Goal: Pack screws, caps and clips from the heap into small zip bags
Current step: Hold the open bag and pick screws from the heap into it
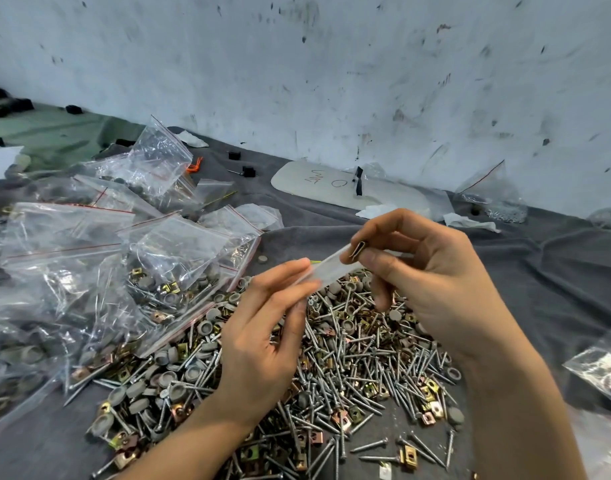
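Observation:
A heap of screws, grey caps and brass clips (349, 368) lies on the grey cloth in front of me. Above it, my left hand (262, 327) pinches one end of a small clear zip bag (326, 271) held nearly edge-on. My right hand (425, 271) pinches a metal clip (355, 252) between thumb and forefinger at the bag's other end, right at its mouth. Whether the clip is inside the bag I cannot tell.
Filled zip bags (100, 271) are piled on the left. A pale flat board (331, 188) with writing lies by the stained wall. More bags sit at the far right (494, 199) and near right edge (601, 365). Small black parts (248, 171) lie behind.

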{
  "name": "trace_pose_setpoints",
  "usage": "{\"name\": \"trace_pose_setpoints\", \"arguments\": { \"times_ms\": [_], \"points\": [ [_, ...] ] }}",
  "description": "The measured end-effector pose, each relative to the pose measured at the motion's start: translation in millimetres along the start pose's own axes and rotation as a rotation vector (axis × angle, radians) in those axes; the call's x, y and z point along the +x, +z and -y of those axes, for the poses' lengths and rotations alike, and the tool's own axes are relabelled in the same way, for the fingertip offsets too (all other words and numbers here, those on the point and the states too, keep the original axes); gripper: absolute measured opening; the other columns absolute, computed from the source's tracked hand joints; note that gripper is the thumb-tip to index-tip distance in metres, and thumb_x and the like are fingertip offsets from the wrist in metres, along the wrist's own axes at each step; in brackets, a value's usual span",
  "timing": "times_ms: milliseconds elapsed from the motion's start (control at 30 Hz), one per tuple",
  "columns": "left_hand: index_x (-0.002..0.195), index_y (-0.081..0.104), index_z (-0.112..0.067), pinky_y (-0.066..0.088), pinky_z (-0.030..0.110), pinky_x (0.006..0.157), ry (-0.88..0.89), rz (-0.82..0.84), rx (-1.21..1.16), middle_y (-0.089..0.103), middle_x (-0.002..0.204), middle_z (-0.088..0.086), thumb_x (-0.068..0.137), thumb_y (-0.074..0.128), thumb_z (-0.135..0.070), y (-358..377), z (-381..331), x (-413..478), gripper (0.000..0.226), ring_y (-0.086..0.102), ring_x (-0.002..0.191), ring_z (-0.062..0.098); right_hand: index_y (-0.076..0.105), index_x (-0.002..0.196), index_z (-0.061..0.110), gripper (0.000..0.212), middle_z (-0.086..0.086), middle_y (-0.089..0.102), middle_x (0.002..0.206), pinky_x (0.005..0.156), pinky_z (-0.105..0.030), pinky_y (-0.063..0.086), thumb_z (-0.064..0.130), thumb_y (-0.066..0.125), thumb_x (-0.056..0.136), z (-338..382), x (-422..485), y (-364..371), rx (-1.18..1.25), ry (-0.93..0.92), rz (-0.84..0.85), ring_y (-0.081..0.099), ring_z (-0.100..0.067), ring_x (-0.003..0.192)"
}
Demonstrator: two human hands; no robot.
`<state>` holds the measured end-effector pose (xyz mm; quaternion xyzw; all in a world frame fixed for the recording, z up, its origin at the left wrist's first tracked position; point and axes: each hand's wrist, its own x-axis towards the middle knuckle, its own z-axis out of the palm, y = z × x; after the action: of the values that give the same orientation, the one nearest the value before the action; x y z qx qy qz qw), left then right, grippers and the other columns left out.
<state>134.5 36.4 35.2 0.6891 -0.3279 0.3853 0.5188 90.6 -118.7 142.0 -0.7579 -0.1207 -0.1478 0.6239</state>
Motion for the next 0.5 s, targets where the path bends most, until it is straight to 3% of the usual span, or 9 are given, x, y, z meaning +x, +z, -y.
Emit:
{"name": "trace_pose_setpoints", "arguments": {
  "times_ms": [133,267,333,400,500],
  "points": [
    [0.107,0.067,-0.003,0.047,0.029,0.099,-0.012,-0.003,-0.013,0.061,0.118,0.013,0.092,0.052,-0.005,0.5,-0.9,0.3,0.021,0.059,0.116,0.016,0.063,0.083,0.014,0.017,-0.002,0.072,0.084,0.045,-0.019,0.044,-0.003,0.062,0.087,1.9,-1.5,-0.4,-0.097,-0.021,-0.072,0.051,-0.015,0.043],
    [0.106,0.068,0.000,0.048,0.029,0.100,-0.019,-0.001,-0.012,0.060,0.117,0.015,0.092,0.052,-0.005,1.5,-1.6,0.0,0.022,0.059,0.115,0.015,0.066,0.083,0.025,0.016,0.024,0.065,0.072,0.048,-0.009,0.034,0.009,0.068,0.085,-1.3,-1.2,2.6,-0.568,-0.126,-0.221,0.052,-0.010,0.047],
    [0.105,0.068,0.001,0.048,0.029,0.100,-0.022,0.000,-0.016,0.060,0.118,0.015,0.092,0.051,-0.005,1.7,-1.6,-0.4,0.022,0.060,0.114,0.017,0.071,0.088,0.024,0.011,0.026,0.057,0.062,0.054,-0.012,0.037,0.013,0.069,0.085,-1.1,-1.7,5.4,-0.767,-0.189,-0.259,0.051,-0.007,0.051],
    [0.106,0.067,0.001,0.048,0.029,0.100,-0.028,0.000,-0.022,0.060,0.118,0.015,0.092,0.051,-0.005,1.5,-1.6,-0.6,0.022,0.062,0.113,0.018,0.074,0.095,0.022,0.015,0.024,0.056,0.073,0.062,-0.021,0.044,0.012,0.070,0.085,0.1,-2.3,6.4,-0.854,-0.228,-0.270,0.050,-0.001,0.054],
    [0.106,0.067,0.000,0.048,0.029,0.100,-0.034,-0.010,-0.009,0.060,0.117,0.016,0.091,0.051,-0.005,1.6,-1.0,0.4,0.022,0.061,0.113,0.017,0.074,0.098,0.022,0.019,0.019,0.061,0.086,0.060,-0.015,0.040,0.010,0.070,0.084,4.6,-2.1,6.4,-0.796,-0.257,-0.269,0.053,-0.009,0.053]
  ]
}}
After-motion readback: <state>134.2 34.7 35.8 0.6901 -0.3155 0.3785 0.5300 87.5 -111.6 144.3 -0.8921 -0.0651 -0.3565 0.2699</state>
